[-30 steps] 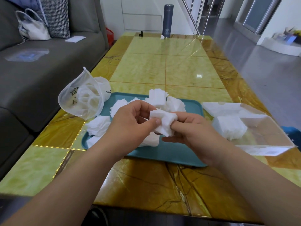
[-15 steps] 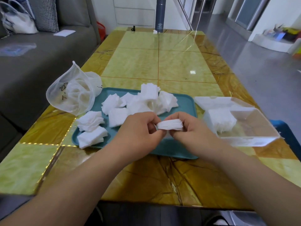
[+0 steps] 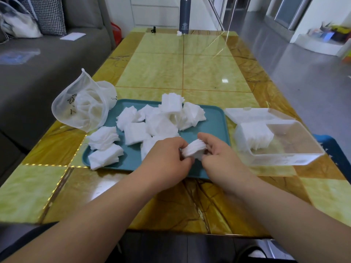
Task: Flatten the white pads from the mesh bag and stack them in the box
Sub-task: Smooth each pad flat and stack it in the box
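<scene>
Both hands hold one small stack of white pads [image 3: 194, 151] just above the near edge of the teal tray [image 3: 214, 118]. My left hand [image 3: 167, 158] pinches its left end and my right hand [image 3: 220, 156] grips its right end. Several loose bundles of white pads [image 3: 165, 120] lie heaped on the tray. The white mesh bag [image 3: 83, 109] sits at the tray's far left corner with pads still inside. To the right stands the clear plastic box [image 3: 296, 147], lid open, with a stack of pads [image 3: 254, 135] in its left end.
The glossy yellow marble table [image 3: 182, 71] stretches away behind the tray. A dark flask [image 3: 184, 14] stands at its far end. A grey sofa [image 3: 38, 69] runs along the left. A blue stool [image 3: 334, 149] shows beside the box on the right.
The stack in my hands went from a loose, crumpled bundle to a compressed one, and both hands dropped lower toward the tray's near edge.
</scene>
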{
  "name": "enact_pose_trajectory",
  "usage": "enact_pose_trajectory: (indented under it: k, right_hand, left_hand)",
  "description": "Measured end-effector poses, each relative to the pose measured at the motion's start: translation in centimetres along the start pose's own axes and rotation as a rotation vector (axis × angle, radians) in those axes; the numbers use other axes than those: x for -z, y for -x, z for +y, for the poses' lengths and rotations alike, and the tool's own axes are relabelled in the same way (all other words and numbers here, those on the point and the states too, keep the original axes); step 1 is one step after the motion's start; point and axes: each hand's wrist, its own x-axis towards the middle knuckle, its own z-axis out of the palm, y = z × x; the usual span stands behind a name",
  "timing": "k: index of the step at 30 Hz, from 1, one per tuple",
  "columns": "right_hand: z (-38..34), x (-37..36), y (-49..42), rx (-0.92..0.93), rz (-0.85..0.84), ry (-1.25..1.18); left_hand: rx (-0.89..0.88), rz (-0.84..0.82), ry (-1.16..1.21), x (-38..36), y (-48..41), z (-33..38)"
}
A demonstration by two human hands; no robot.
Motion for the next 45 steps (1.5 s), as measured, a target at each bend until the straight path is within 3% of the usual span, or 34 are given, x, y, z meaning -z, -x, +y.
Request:
enact_pose_trajectory:
  k: [10,18,28,36,39,45]
  right_hand:
    - [-2.1,1.0,-0.2,0.178,0.047,0.179]
    - [-3.1,-0.2,-0.8,0.000,0.114,-0.011]
    - [-3.2,0.0,-0.7,-0.015,0.115,-0.042]
    - [-3.2,0.3,-0.9,-0.015,0.126,-0.081]
    - [-3.1,0.5,-1.0,-0.007,0.127,-0.103]
    - [-2.9,1.0,-1.4,0.009,0.146,-0.126]
  left_hand:
    - [-0.046,0.064,-0.009,3.1,0.0,-0.6]
    - [0.183,0.053,-0.139,5.6,-0.3,-3.2]
    - [0.104,-0.015,-0.031,3.9,-1.2,-2.0]
    - [0.101,0.033,-0.023,4.4,-1.0,-1.5]
    - [0.099,0.096,0.055,5.0,-0.8,-1.3]
    - [0.136,0.166,0.466,7.0,0.2,-1.1]
